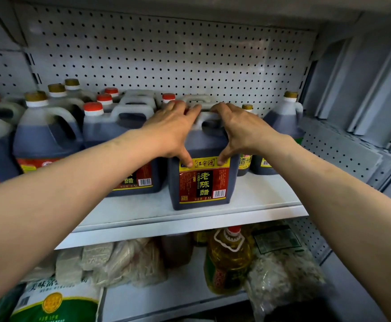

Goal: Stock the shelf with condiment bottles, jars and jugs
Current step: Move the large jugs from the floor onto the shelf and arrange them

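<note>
Standing upright on the white metal shelf [247,198], the dark rectangular plastic vinegar jug with the red and yellow label [201,180] has its long axis vertical and its label facing outward toward the camera. Its base sits near the shelf's front edge, forward of the neighbouring row.

The left hand [169,131] lies over the jug's upper left shoulder, fingers spread across the top toward the moulded handle, thumb pressed down on the top left corner of the label. The right hand [241,129] mirrors it on the upper right shoulder, fingers curled over the handle's far end, thumb on the label's top right corner. Both hands grasp the jug between thumbs and fingers; neither is clenched into a fist.

The jug's cap is hidden beneath the left fingers. Part of the handle is visible in the gap between the two sets of fingers, the rest covered.

Left of the left hand stand dark jugs with red caps [120,126], their labels partly blocked by the forearm. Further left, a rounder jug with a gold cap [43,133] is cut off below. Right of the right hand, a gold-capped dark jug [282,126] stands against the perforated back panel [166,54]; a smaller bottle between it and the wrist is mostly concealed.

On the lower shelf, a yellow oil bottle [229,259] and clear bags appear blurred.
</note>
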`<action>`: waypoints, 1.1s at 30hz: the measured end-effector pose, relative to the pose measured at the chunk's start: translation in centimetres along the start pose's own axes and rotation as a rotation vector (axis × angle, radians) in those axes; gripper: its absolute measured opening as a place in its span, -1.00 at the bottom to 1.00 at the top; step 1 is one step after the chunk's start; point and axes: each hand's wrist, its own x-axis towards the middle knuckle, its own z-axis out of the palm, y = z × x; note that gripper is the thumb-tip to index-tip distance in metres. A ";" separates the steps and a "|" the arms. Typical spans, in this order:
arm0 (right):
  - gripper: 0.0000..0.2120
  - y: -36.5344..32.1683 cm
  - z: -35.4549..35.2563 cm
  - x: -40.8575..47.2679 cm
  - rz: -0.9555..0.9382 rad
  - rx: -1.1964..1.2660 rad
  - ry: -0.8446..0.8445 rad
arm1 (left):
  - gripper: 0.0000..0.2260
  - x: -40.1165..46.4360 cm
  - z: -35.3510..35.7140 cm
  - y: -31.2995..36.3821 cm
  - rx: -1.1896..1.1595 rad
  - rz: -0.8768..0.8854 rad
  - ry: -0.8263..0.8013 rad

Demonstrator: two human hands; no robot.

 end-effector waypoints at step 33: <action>0.17 0.6 2.6 6.0 0.031 0.003 -0.017 | 0.17 4.5 2.4 -4.4 0.159 -0.009 0.069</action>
